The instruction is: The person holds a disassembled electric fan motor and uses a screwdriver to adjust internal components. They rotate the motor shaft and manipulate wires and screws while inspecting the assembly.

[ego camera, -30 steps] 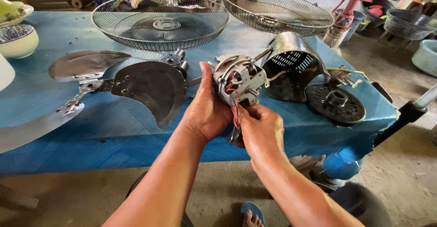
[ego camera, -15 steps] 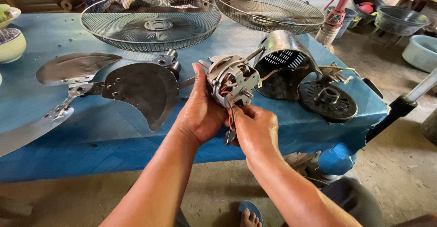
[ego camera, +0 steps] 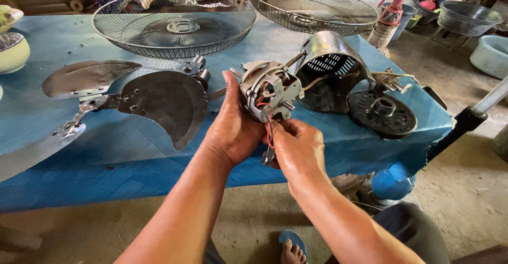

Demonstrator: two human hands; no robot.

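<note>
Metal motor (ego camera: 267, 89) sits clenched in our left hand (ego camera: 235, 129) above the blue counter (ego camera: 132, 158), while our right hand (ego camera: 296, 147) just below pinches its red wires (ego camera: 269, 126).

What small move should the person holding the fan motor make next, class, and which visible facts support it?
Probably draw the red wires clear of the motor. The left hand grips the motor above the table's edge, steadying it, while the right hand pinches the wires just beneath it, so a gentle pull seems the likeliest move.
</note>
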